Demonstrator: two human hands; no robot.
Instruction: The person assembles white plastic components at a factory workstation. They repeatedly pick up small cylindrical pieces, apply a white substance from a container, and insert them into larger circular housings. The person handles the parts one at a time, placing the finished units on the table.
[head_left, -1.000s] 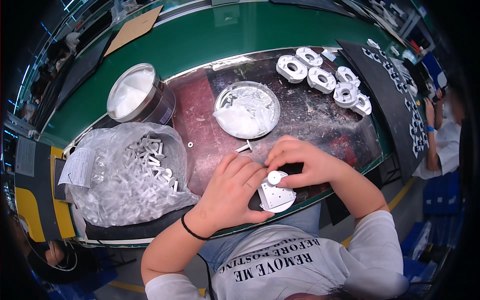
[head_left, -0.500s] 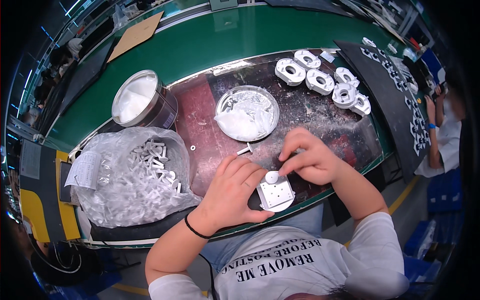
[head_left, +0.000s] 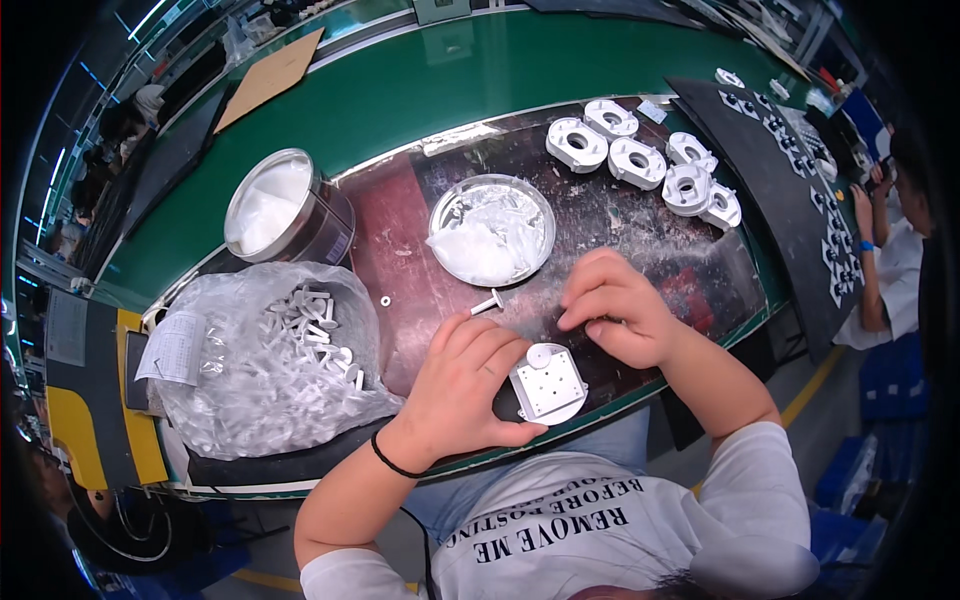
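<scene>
Near the front edge of the table lies a white plastic housing (head_left: 552,390), with a rounded outline and a flat square face dotted with small holes. A round white disc (head_left: 539,357) sits at its upper edge. My left hand (head_left: 468,375) grips the housing's left side, thumb at the lower edge and fingers along the top. Just above and to the right, my right hand (head_left: 622,312) hovers with loosely curled fingers, the thumb and index tips apart and nothing visible between them. A white stemmed part with a round head (head_left: 488,303) lies beyond my left fingers.
A large clear bag (head_left: 230,390) of white stemmed parts stands at left, below a metal tin (head_left: 325,225) with white contents. A round metal dish (head_left: 548,235) holds white paste-like material. Several white housings (head_left: 635,163) sit far right. A small white ring (head_left: 386,301) lies mid-table.
My right hand has lifted off the disc, moving slightly up and away from the housing. My left hand stays on the housing, which has shifted slightly left.
</scene>
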